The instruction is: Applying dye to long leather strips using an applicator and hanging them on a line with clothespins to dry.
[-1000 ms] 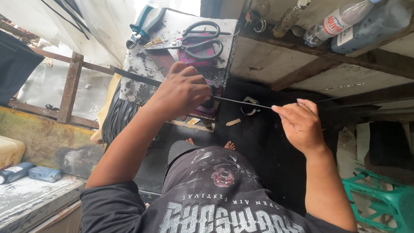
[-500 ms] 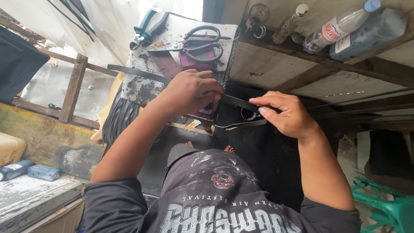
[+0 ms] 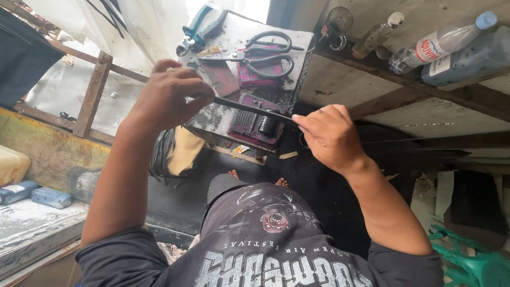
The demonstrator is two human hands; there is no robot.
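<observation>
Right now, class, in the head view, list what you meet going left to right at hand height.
Rusty wooden post → left hand → thin black strip held between both hands → right hand.

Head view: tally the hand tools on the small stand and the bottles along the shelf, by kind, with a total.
Scissors: 1
Blue-handled pliers: 1
Clear plastic bottles: 1
Small glass bottles: 1
Dark-filled bottles: 1
Total: 5
</observation>
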